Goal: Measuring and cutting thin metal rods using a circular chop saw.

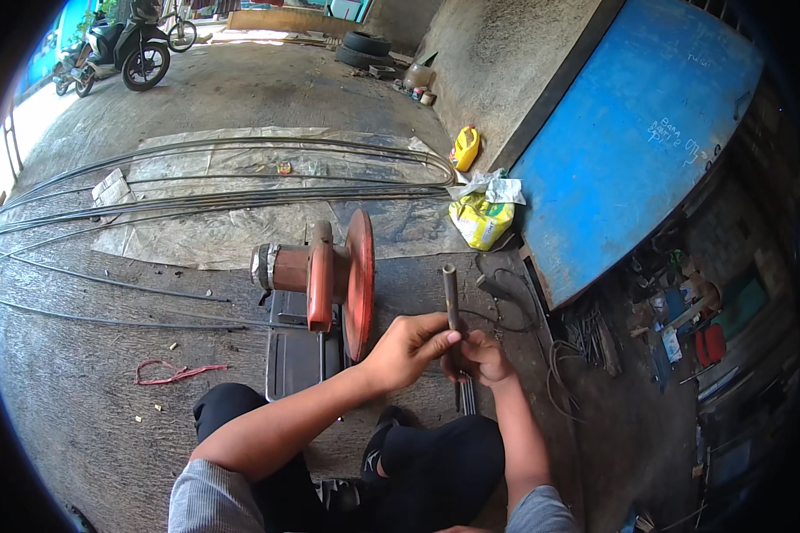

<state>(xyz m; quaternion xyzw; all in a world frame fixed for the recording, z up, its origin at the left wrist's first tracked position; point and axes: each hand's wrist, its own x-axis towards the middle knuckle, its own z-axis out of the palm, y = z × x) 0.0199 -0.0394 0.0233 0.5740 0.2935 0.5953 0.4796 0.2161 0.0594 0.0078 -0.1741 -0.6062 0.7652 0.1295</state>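
While left hand (411, 350) and right hand (486, 357) grasp the metal tube (452, 298), I judge: rigid, fairly light; hold mid-length.

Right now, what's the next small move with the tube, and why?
Probably shift the tube slightly right, both hands together. The left hand and right hand both grip it, and the left forearm appears close to the red disc's lower edge. I can't tell the true gap or whether the disc is spinning.
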